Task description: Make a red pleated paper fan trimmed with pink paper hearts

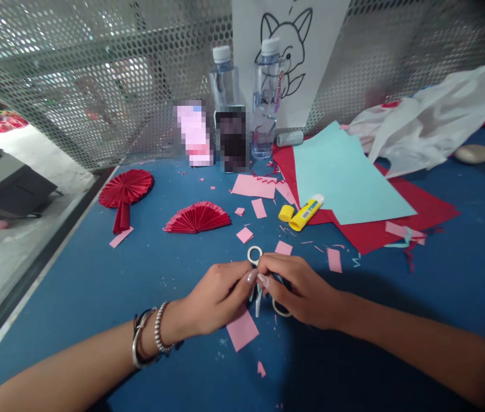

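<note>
My left hand point(223, 294) and my right hand point(300, 289) meet over the blue table, with thumbs and fingertips pinched together. Whatever lies between the fingertips is too small or too well hidden to make out. Right beneath them are scissors with pale ring handles point(255, 254); part of a blade shows below the fingers, and the hands cover the middle. A pink paper square point(243, 330) lies partly under my left hand. Just beyond the hands are small pink paper pieces point(283, 248). A folded red paper fan point(198, 218) and a round red fan with a handle point(126, 191) lie farther left.
An uncapped yellow glue stick point(306, 213) lies beside its cap point(286, 213). Light blue sheets point(349, 177) rest on red paper point(422, 203) at right, near a white plastic bag point(435, 114). Water bottles point(265, 103) and two blurred upright items stand against the perforated metal panel point(139, 74).
</note>
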A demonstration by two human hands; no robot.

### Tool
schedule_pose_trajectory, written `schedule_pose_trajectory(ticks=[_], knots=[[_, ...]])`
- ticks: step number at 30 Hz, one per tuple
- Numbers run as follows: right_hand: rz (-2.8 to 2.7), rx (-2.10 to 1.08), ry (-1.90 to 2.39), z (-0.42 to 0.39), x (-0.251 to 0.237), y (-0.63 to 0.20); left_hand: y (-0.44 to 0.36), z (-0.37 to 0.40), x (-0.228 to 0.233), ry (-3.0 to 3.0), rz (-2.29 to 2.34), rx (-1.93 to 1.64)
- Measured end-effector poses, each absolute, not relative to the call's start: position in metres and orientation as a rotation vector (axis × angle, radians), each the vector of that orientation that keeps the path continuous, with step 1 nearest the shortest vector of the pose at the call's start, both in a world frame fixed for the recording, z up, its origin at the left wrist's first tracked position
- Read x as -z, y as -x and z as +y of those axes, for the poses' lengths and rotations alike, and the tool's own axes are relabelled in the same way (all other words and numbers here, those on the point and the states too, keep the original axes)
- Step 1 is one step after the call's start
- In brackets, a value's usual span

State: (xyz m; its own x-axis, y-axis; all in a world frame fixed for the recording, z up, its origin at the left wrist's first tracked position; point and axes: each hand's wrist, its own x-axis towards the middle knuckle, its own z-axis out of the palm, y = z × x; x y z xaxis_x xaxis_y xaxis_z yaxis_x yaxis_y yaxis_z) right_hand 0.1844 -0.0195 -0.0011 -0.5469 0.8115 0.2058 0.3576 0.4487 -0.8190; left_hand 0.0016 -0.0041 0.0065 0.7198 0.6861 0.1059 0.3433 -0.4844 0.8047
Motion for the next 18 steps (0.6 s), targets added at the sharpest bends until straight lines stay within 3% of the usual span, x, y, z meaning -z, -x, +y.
schedule_pose_trajectory(ticks=[18], knots=[[-2.028, -1.077, 0.995, -0.0165, 0.0014, -0.1851, -0.0023, -0.0035, -0.0061, -2.047, 0.821, -0.520]])
